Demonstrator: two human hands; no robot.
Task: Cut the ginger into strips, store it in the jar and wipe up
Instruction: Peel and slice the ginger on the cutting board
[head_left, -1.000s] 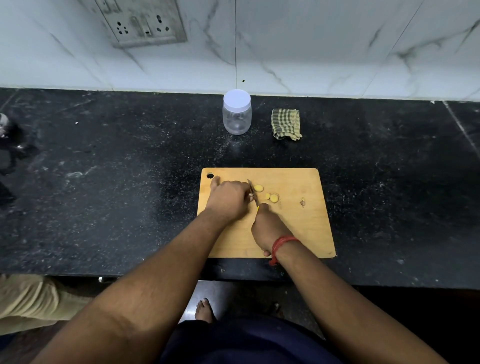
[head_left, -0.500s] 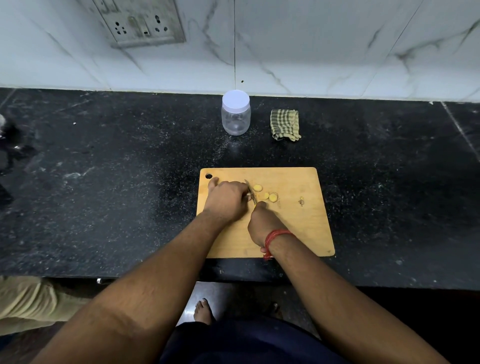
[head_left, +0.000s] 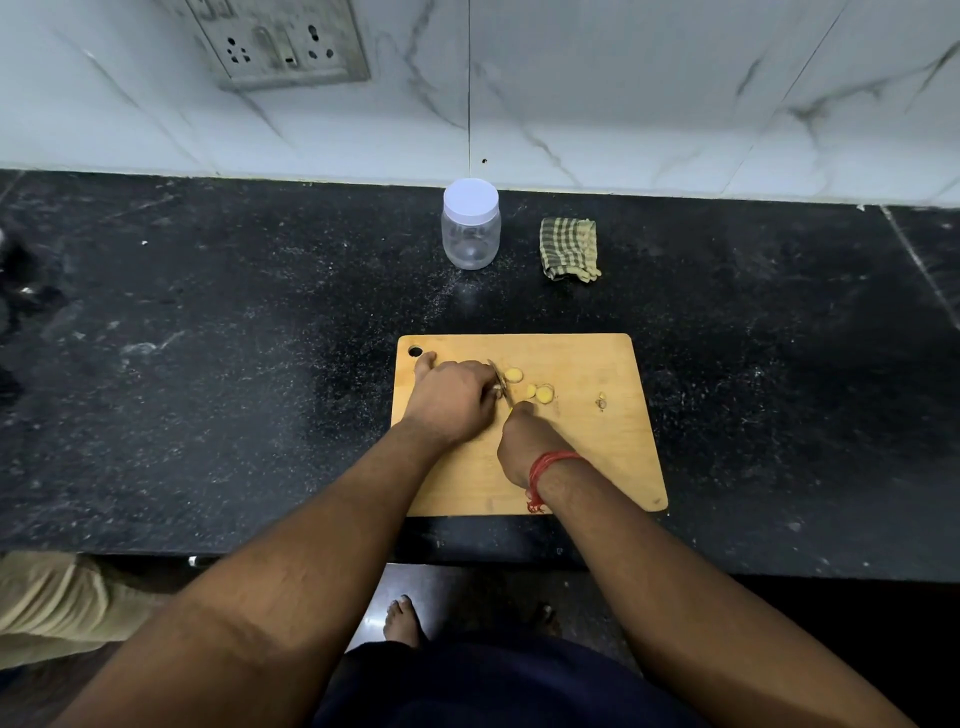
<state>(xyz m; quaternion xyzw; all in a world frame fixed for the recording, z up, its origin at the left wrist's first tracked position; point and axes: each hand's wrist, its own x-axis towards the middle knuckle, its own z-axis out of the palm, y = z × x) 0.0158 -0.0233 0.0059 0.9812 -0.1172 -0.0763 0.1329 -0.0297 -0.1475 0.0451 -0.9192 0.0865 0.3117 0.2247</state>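
- So your left hand (head_left: 451, 397) is curled over the ginger piece on the cutting board (head_left: 597, 467), pinning it; the piece itself is mostly hidden under your fingers.
- Your right hand (head_left: 524, 436) is wrapped round the knife (head_left: 500, 382) handle, blade angled away from you and sitting right against the left fingertips.
- Cut ginger slices (head_left: 535, 387) lie just right of the blade, so the uncut bit is on the blade's left, closest to your left hand.
- Jar (head_left: 471, 231), lid on, stands well behind the board on the table (head_left: 208, 389), cloth (head_left: 569, 249) beside it.

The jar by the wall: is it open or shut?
Shut. The jar stands upright with its white lid on, and looks empty.
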